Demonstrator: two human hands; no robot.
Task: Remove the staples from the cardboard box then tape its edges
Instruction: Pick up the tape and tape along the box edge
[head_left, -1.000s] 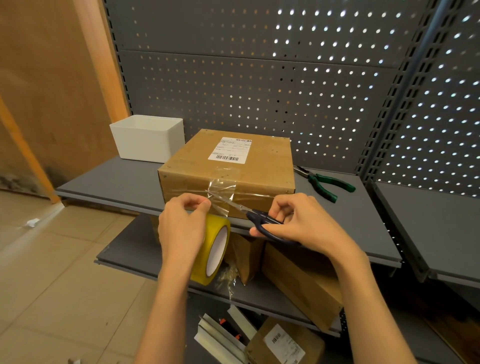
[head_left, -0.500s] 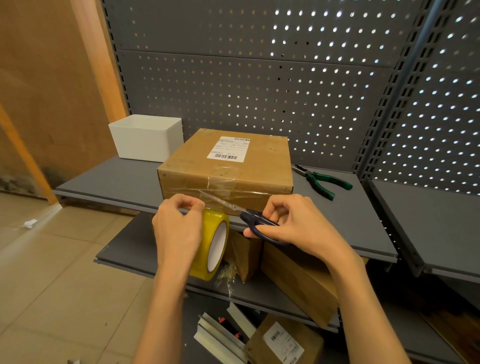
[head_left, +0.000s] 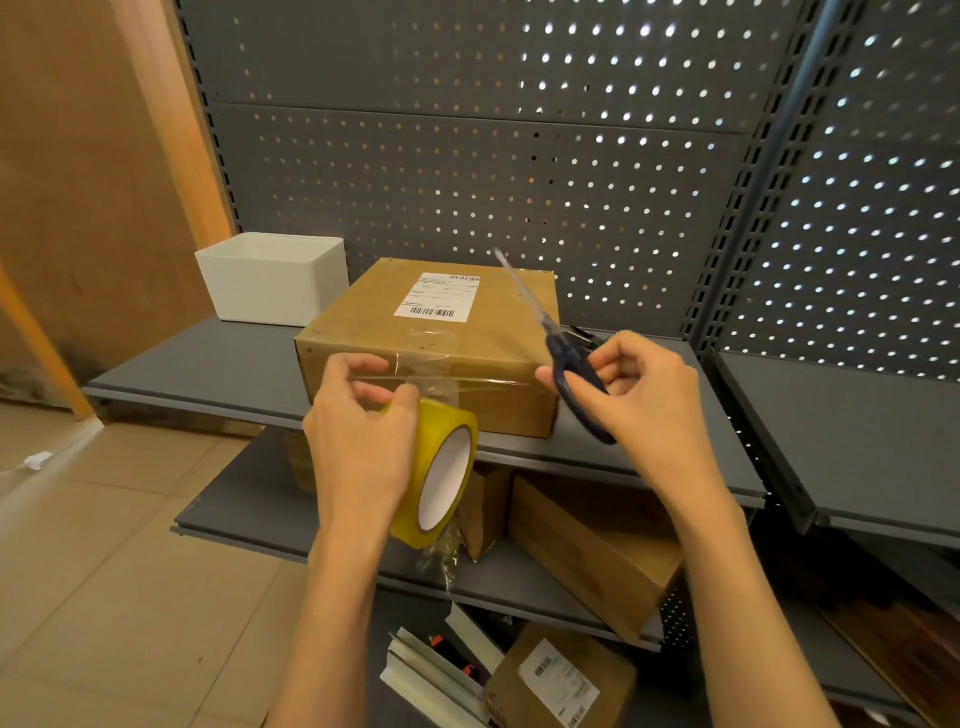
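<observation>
We've got the cardboard box (head_left: 436, 353) on the shelf (head_left: 218, 374), long front edge running left-right. Left hand (head_left: 358, 441) grips tape roll (head_left: 441, 467) touching it; right hand (head_left: 639, 395) grips scissors (head_left: 566, 358), tips up.

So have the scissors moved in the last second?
Yes. The scissors swung up and rightward, from the cardboard box's front face to its right corner, blades now pointing up.

showing two hands (head_left: 358, 447) (head_left: 644, 395), one tape roll (head_left: 441, 478), one pair of scissors (head_left: 566, 353), one white bin (head_left: 272, 278), four cardboard boxes (head_left: 441, 353) (head_left: 592, 551) (head_left: 563, 680) (head_left: 485, 506) sitting on shelves, one pair of pliers (head_left: 584, 335) partly hidden
</observation>
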